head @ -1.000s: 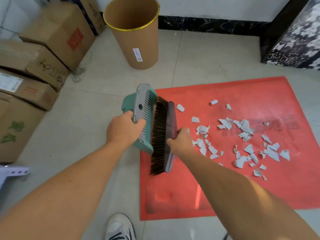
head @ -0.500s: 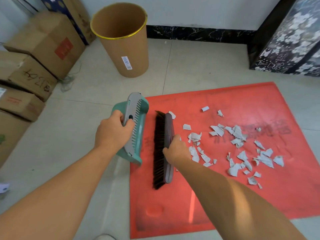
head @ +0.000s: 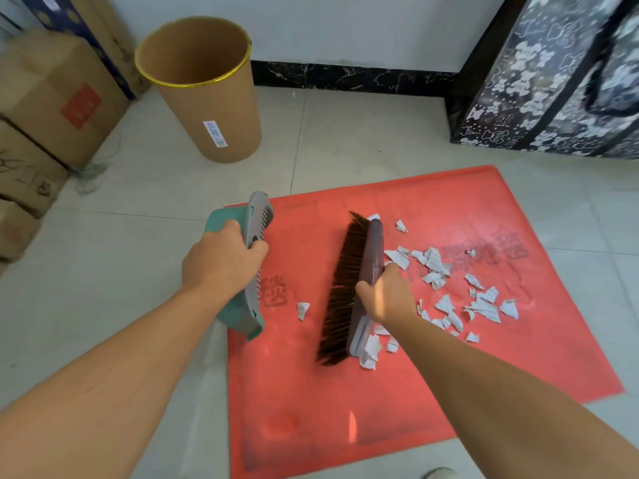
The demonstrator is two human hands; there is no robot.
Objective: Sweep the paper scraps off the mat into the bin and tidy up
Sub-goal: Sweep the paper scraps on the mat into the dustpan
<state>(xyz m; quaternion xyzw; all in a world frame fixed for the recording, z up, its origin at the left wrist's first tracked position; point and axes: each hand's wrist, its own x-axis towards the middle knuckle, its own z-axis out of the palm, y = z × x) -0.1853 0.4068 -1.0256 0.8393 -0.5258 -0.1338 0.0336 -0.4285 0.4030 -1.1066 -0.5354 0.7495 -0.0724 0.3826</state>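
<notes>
A red mat lies on the tiled floor. Several white paper scraps are strewn over its right half, and one scrap lies alone left of the brush. My right hand grips a brush with dark bristles facing left, held over the mat at the scraps' left edge. My left hand holds a teal and grey dustpan at the mat's left edge. A brown cardboard bin with a gold rim stands upright beyond the mat, to the far left.
Cardboard boxes are stacked along the left. A black-and-white patterned bag or box stands at the back right against the wall. A shoe tip shows at the bottom edge.
The brush moved right, away from the dustpan and into the scraps. A gap opened between brush and dustpan, and one scrap now lies in it.
</notes>
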